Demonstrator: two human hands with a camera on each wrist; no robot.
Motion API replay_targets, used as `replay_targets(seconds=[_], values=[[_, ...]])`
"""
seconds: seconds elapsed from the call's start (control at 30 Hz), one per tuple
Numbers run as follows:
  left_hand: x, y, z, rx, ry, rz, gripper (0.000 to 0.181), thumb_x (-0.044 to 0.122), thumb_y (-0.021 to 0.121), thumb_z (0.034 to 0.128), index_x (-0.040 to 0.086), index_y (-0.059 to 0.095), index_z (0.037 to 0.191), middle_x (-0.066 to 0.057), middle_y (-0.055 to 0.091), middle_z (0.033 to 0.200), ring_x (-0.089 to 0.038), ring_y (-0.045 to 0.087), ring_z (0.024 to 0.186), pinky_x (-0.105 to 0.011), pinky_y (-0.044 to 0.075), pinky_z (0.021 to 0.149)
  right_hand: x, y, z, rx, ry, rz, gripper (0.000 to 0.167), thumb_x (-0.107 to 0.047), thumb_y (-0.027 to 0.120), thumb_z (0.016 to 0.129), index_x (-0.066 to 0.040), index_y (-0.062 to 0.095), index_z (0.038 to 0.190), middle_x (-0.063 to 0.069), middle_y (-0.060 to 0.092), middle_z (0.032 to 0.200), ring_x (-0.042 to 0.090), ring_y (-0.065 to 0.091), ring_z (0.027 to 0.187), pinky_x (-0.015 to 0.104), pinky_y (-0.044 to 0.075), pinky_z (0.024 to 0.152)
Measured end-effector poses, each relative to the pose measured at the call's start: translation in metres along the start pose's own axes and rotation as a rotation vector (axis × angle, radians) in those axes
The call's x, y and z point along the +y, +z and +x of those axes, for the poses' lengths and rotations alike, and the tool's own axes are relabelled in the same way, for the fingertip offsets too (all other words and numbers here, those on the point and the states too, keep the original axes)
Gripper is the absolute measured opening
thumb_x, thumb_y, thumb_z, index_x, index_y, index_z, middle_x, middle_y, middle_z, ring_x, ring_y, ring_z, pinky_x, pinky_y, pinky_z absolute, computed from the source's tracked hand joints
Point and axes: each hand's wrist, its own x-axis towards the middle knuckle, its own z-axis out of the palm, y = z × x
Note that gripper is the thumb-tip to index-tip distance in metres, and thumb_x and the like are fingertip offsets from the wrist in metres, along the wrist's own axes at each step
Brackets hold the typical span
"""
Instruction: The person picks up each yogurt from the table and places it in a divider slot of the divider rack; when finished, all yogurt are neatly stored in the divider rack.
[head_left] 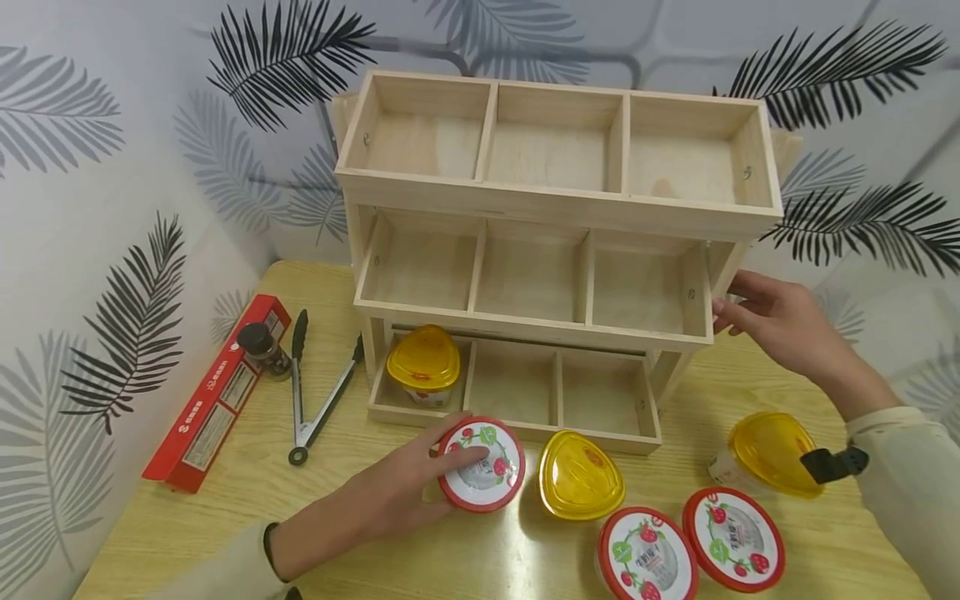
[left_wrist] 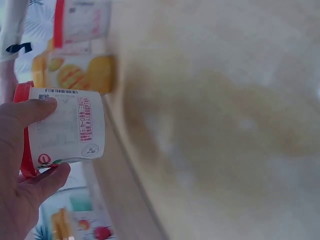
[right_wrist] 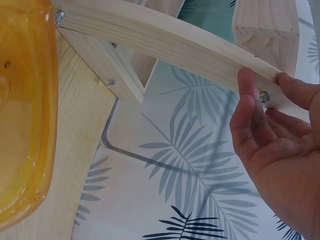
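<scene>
My left hand (head_left: 405, 479) grips a white cup with a red-rimmed strawberry lid (head_left: 482, 464). In the left wrist view the thumb lies along the side of that cup (left_wrist: 67, 125), and fingers support its other side. The cup is in front of a three-tier wooden rack (head_left: 555, 196). My right hand (head_left: 783, 325) is at the rack's right side, level with the middle tier. From the right wrist, curled fingers and thumb (right_wrist: 297, 92) hold the wooden side board (right_wrist: 165, 42) beside a bolt (right_wrist: 264, 96). A yellow-lidded cup (head_left: 424, 360) stands in the bottom tier's left compartment.
Around the table's front lie a yellow-lidded cup (head_left: 581, 477), another yellow-lidded cup (head_left: 776, 454) and two red-lidded cups, one nearer (head_left: 648, 554), one at right (head_left: 735, 537). Left of the rack are tongs (head_left: 326, 408), a dark-capped jar (head_left: 264, 350) and a long red box (head_left: 217, 400).
</scene>
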Motion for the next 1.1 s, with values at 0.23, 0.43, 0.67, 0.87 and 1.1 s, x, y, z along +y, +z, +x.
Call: replay_targets(seconds=[0.23,0.43,0.67,0.87,1.1], values=[[0.002,-0.011,0.032,0.038,0.057,0.031,0.070,0.015,0.087,0.0786,0.020,0.056,0.141,-0.018,0.031,0.156,-0.031,0.056,0.120,-0.027,0.055,0.092,-0.001,-0.001,-0.001,0.007,-0.006,0.004,0.054,-0.022,0.061,0.101,-0.002,0.045,0.149,0.025,0.061,0.129,0.005,0.068,0.079,0.018,0.055,0.065],[-0.004,-0.003,0.055,0.112,0.093,0.015,0.069,0.014,0.086,0.0792,0.019,0.056,0.141,-0.019,0.028,0.159,-0.034,0.052,0.129,-0.028,0.053,0.096,-0.002,0.001,0.000,0.010,-0.010,0.008,0.052,-0.022,0.060,0.102,0.000,0.046,0.147,0.025,0.061,0.128,0.002,0.067,0.076,0.019,0.055,0.065],[-0.017,0.008,0.076,0.234,0.107,0.002,0.069,0.009,0.086,0.0777,0.014,0.057,0.140,-0.021,0.033,0.154,-0.034,0.052,0.127,-0.026,0.053,0.095,-0.002,0.000,0.000,0.009,-0.016,0.005,0.051,-0.021,0.060,0.102,0.000,0.047,0.146,0.025,0.062,0.125,0.003,0.067,0.075,0.019,0.056,0.064],[-0.022,0.015,0.090,0.241,0.006,0.027,0.066,0.015,0.085,0.0814,0.016,0.057,0.141,-0.021,0.035,0.152,-0.032,0.050,0.129,-0.029,0.053,0.096,-0.001,-0.001,-0.001,0.007,-0.009,-0.001,0.051,-0.022,0.060,0.102,-0.001,0.047,0.146,0.024,0.063,0.126,0.003,0.067,0.076,0.019,0.056,0.064],[-0.022,0.017,0.106,0.177,-0.173,0.063,0.067,0.025,0.080,0.0875,0.019,0.051,0.148,-0.020,0.028,0.158,-0.034,0.052,0.130,-0.033,0.055,0.093,-0.002,0.000,0.000,0.006,-0.010,-0.002,0.050,-0.022,0.060,0.102,0.000,0.048,0.146,0.025,0.063,0.124,0.005,0.068,0.076,0.020,0.056,0.065]])
